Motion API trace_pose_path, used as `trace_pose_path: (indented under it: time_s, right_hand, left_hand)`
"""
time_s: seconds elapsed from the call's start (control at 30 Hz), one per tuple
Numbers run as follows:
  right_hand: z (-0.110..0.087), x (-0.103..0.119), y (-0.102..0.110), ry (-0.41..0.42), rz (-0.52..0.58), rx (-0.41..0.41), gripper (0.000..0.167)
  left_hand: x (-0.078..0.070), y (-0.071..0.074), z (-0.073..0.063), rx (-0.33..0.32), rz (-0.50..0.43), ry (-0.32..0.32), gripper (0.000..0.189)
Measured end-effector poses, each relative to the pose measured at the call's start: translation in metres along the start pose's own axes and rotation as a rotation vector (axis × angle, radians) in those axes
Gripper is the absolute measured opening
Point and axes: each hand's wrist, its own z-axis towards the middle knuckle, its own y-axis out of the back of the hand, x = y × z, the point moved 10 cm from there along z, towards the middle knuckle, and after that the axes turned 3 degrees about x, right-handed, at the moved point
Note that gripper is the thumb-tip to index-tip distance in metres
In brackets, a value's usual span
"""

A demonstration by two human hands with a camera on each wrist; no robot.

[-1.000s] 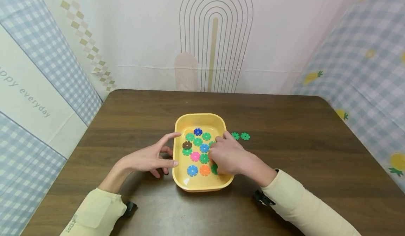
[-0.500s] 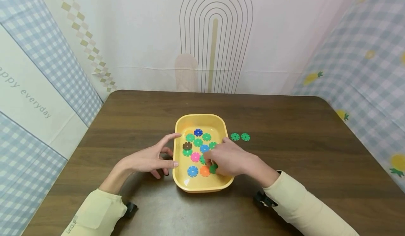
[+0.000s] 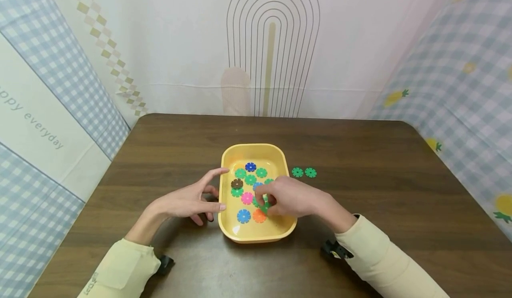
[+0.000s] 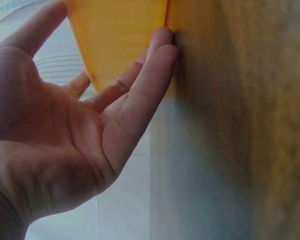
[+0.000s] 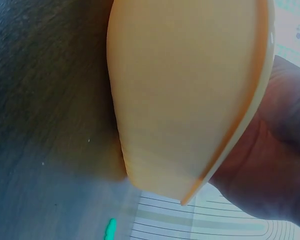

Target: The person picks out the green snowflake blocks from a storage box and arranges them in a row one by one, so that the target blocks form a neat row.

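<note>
A yellow plastic tray (image 3: pixel 256 237) sits on the table with several notched plastic discs inside. My left hand (image 3: pixel 188 201) rests at its left side, thumb and index finger spread along the rim. In the left wrist view, the left hand's other fingers (image 4: pixel 140 107) lie nearly straight by the tray's outer wall. Over the right half of the tray, my right hand (image 3: pixel 298 196) pinches a green snowflake disc (image 3: pixel 265 207) between thumb and curled index finger. Beside it lie an orange disc (image 3: pixel 259 216), a pink disc (image 3: pixel 247 198) and a blue disc (image 3: pixel 244 216).
Two green discs (image 3: pixel 310 172) lie side by side on the brown wooden table (image 3: pixel 360 178), right of the tray. The tray's wall (image 5: pixel 180 90) hides the right fingers in the right wrist view. A patterned cloth (image 3: pixel 180 45) hangs behind the table.
My right hand has lifted slightly and turned, carrying the green disc left from the tray's right side, above the orange disc. The left hand has stayed at the rim.
</note>
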Motion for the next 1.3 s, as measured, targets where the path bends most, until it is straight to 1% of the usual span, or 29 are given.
trace_pose_path:
  time_s: [0.13, 0.27, 0.4, 0.53, 0.7, 0.93, 1.2, 1.3]
  right_hand:
    - [0.0, -0.002, 0.002, -0.009, 0.045, -0.012, 0.016]
    - [0.0, -0.005, 0.006, -0.012, 0.092, -0.041, 0.014]
    - [-0.003, -0.004, 0.014, 0.01, 0.136, -0.079, 0.013]
    - [-0.005, -0.005, 0.02, 0.025, 0.174, -0.113, 0.015]
    - [-0.008, -0.011, 0.025, 0.016, 0.204, -0.151, 0.019]
    - [-0.013, -0.016, 0.031, 0.015, 0.3, -0.198, 0.021]
    - [-0.023, -0.027, 0.04, -0.023, 0.366, -0.274, 0.026]
    - [-0.027, -0.033, 0.042, -0.04, 0.398, -0.287, 0.027]
  left_hand:
    - [0.001, 0.0, 0.0, 0.0, -0.004, 0.003, 0.093]
    - [0.001, 0.0, 0.0, 0.001, -0.005, 0.007, 0.093]
    - [0.001, 0.0, 0.0, 0.003, -0.004, 0.003, 0.094]
    - [0.0, 0.0, 0.0, 0.003, -0.001, 0.001, 0.095]
    - [0.0, 0.0, 0.0, -0.001, 0.008, 0.007, 0.094]
    - [0.0, 0.0, 0.0, -0.003, 0.007, 0.009, 0.094]
    - [-0.001, 0.0, 0.0, -0.001, 0.006, 0.003, 0.094]
    - [-0.001, 0.0, 0.0, -0.002, 0.008, 0.004, 0.093]
